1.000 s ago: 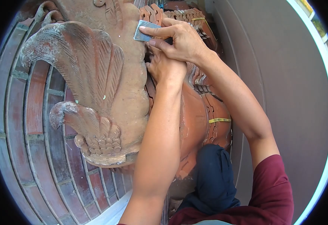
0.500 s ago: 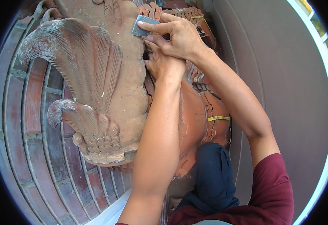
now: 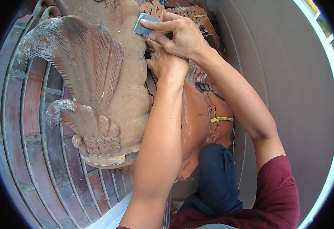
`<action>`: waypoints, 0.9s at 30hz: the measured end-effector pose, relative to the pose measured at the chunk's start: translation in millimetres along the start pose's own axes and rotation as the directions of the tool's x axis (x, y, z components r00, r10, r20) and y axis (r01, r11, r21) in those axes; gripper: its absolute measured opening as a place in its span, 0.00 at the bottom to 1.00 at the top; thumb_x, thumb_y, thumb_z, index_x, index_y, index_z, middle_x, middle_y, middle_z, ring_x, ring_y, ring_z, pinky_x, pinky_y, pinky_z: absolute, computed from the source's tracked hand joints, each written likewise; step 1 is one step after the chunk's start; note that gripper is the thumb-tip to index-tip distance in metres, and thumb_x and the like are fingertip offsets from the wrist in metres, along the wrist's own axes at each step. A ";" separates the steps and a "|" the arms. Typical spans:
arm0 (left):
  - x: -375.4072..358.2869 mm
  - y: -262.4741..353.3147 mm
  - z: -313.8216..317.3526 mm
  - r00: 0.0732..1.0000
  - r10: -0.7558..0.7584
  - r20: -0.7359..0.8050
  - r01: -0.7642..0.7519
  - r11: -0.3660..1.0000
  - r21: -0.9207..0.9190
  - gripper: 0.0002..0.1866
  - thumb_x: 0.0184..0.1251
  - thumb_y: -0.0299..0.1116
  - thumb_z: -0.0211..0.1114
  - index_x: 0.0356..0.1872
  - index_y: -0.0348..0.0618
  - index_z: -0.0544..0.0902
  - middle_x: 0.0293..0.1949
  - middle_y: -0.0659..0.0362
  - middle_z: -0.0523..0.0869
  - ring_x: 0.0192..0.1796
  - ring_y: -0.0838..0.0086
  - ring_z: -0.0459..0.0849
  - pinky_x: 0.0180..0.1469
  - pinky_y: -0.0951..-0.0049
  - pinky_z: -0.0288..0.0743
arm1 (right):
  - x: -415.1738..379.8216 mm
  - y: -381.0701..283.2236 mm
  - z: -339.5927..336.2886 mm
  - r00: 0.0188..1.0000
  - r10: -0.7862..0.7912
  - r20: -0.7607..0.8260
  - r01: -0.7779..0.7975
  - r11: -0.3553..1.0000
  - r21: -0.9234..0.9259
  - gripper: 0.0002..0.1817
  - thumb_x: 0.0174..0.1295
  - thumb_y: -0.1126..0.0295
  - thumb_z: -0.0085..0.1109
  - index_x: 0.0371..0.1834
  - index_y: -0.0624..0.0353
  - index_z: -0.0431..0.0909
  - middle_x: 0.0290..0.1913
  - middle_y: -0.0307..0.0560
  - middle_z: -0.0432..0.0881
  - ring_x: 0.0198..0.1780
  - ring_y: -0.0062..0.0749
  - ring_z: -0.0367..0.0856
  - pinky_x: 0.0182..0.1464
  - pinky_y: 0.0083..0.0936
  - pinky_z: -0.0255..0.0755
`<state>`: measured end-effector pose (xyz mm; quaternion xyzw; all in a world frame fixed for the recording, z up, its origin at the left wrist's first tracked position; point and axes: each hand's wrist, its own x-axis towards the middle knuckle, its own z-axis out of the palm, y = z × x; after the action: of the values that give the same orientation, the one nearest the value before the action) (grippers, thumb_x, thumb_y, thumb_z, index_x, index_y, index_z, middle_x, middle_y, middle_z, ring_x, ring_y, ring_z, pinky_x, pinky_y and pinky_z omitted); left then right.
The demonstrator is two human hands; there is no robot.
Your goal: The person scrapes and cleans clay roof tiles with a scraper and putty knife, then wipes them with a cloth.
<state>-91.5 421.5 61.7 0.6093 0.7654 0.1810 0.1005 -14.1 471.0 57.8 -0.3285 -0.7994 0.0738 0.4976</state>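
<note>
A small, thin grey rectangular plate lies against the right edge of a carved terracotta ornament. My right hand is closed on the plate, with the index finger stretched along its face and the thumb beneath. Directly below, my left hand sits partly under the right one, at the ornament's edge. Its fingers are bent in towards the dark gap there. Their tips are partly hidden, and what they grip cannot be made out.
Stacked terracotta roof tiles with a yellow strap stand right of the ornament. A brick surface lies at the left. A smooth grey-brown wall rises at the right. My bent knee is below the tiles.
The view has shifted very slightly, so the ornament appears a little higher and further left. The plate has moved up a touch under my right hand. Both hands keep nearly the same pose.
</note>
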 end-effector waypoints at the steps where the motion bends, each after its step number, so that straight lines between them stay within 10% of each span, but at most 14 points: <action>1: -0.2 1.3 -3.3 1.000 -0.004 0.030 0.004 1.000 -0.028 0.47 0.70 0.53 0.61 0.76 0.29 0.52 0.71 0.38 0.67 0.71 0.54 0.75 0.70 0.45 0.67 | 1.4 -0.1 -5.4 0.998 0.019 0.063 -0.018 1.000 -0.008 0.19 0.62 0.60 0.72 0.58 0.38 0.88 0.42 0.42 0.88 0.41 0.35 0.87 0.46 0.34 0.81; 27: 1.2 -5.6 6.0 0.990 0.125 -0.064 -0.128 0.991 -0.046 0.34 0.71 0.53 0.58 0.69 0.39 0.70 0.67 0.42 0.76 0.68 0.51 0.76 0.69 0.50 0.68 | 17.3 -5.9 11.2 0.958 -0.205 -0.201 0.215 0.976 0.027 0.22 0.60 0.64 0.74 0.59 0.33 0.88 0.34 0.38 0.82 0.35 0.32 0.81 0.40 0.32 0.78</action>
<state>-94.5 422.5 54.1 0.6481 0.7233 0.2245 0.0804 -31.3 479.2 67.9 -0.2353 -0.7746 0.0074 0.5870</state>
